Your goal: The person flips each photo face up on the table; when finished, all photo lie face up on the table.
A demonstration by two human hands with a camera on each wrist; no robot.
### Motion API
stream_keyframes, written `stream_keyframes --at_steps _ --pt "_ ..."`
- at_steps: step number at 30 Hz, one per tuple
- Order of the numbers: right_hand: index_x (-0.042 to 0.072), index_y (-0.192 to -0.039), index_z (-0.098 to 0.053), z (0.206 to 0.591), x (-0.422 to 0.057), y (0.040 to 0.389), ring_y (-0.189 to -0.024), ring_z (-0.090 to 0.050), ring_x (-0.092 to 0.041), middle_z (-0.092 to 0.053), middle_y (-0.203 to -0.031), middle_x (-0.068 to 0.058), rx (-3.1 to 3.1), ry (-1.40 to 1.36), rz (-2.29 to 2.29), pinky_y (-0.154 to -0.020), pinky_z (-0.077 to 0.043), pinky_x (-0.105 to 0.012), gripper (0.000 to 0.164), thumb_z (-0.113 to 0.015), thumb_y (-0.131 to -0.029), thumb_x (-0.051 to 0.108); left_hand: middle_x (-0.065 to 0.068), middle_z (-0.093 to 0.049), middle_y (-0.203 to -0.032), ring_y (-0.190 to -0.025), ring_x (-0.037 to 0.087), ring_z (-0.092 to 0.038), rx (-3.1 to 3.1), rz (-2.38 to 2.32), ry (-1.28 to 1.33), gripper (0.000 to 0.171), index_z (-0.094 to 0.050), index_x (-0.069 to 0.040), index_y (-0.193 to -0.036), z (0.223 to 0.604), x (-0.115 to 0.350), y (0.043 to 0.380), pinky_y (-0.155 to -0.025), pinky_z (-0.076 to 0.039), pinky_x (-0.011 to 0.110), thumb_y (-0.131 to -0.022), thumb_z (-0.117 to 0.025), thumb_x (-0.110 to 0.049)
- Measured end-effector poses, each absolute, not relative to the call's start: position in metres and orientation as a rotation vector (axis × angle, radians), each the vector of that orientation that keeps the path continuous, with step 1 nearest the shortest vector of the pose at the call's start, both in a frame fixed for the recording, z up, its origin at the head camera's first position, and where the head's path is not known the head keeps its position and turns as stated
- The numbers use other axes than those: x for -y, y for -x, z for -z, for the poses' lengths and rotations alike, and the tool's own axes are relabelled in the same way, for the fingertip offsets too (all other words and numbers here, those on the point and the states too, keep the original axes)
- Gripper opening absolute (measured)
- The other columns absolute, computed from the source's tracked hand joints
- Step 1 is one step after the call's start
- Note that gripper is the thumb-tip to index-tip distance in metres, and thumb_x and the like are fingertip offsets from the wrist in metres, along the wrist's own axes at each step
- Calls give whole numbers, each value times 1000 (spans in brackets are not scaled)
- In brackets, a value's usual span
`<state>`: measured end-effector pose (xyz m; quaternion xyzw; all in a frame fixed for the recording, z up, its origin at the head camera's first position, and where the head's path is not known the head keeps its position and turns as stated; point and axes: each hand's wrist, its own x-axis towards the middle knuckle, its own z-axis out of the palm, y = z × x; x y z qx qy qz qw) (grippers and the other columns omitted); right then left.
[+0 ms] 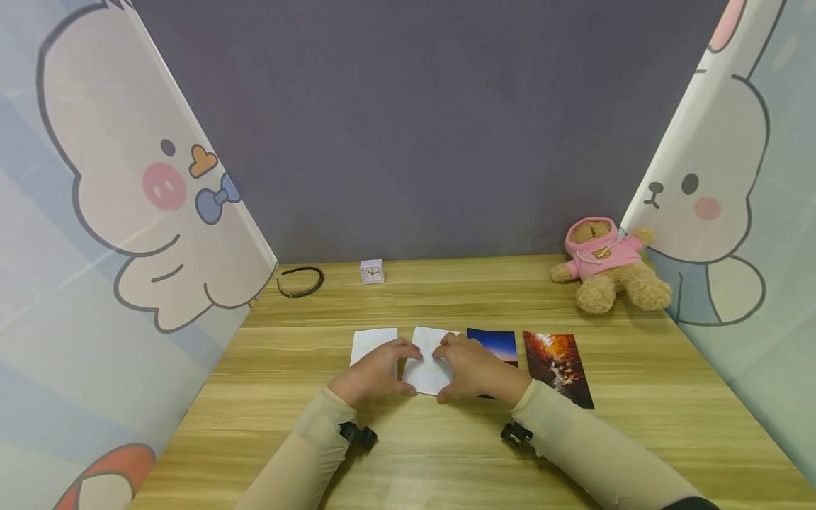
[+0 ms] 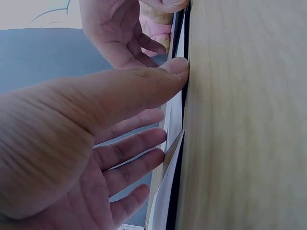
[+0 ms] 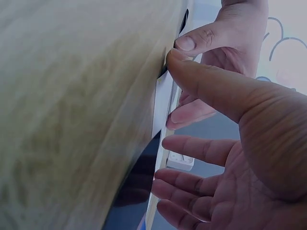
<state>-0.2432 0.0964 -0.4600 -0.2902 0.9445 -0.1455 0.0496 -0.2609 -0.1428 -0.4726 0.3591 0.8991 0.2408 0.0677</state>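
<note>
A white card (image 1: 428, 377) lies on the wooden table between my two hands. My left hand (image 1: 379, 370) rests at its left side, thumb at the near corner and fingers spread toward the far part. From the right, my right hand (image 1: 474, 367) touches the same card with thumb and fingertips. In the left wrist view the thumb (image 2: 139, 86) reaches the card's edge while the other fingers stay loosely straight. Another white card (image 1: 372, 341) is partly covered by my left hand. A blue dusk photo card (image 1: 497, 343) is partly hidden behind my right hand.
An autumn forest photo card (image 1: 556, 361) lies to the right of the blue one. Toward the back stand a small white clock (image 1: 372, 272) and a black headband (image 1: 302, 290). A teddy bear (image 1: 602, 265) in a pink hoodie sits at the back right.
</note>
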Motion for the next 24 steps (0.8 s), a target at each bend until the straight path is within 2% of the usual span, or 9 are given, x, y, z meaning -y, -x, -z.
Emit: stream_keyframes --at_steps 11,17,24 --pt "12 -124 -74 460 -96 241 -106 -58 -22 -61 -120 -2 -2891 899 379 -94 -48 -45 67 -95 -72 48 5 -61 -140 -132 23 -56 -2732 -676 -1095 52 -72 -6 -127 474 143 260 -111 -45 38 -83 -92 -24" --pt "14 -120 -77 460 -98 243 -114 -61 -26 -63 -126 -6 -2856 906 432 -101 -48 -50 53 -89 -79 44 7 -60 -145 -139 26 -52 -2694 -704 -1065 39 -74 -9 -125 470 145 258 -113 -43 40 -91 -84 -23" --pt "16 -111 -80 458 -101 244 -123 -61 -32 -65 -133 -8 -2818 882 546 -106 -46 -55 36 -83 -81 37 11 -60 -147 -142 27 -50 -2627 -839 -1019 21 -78 -11 -115 469 147 257 -113 -43 43 -98 -75 -23"
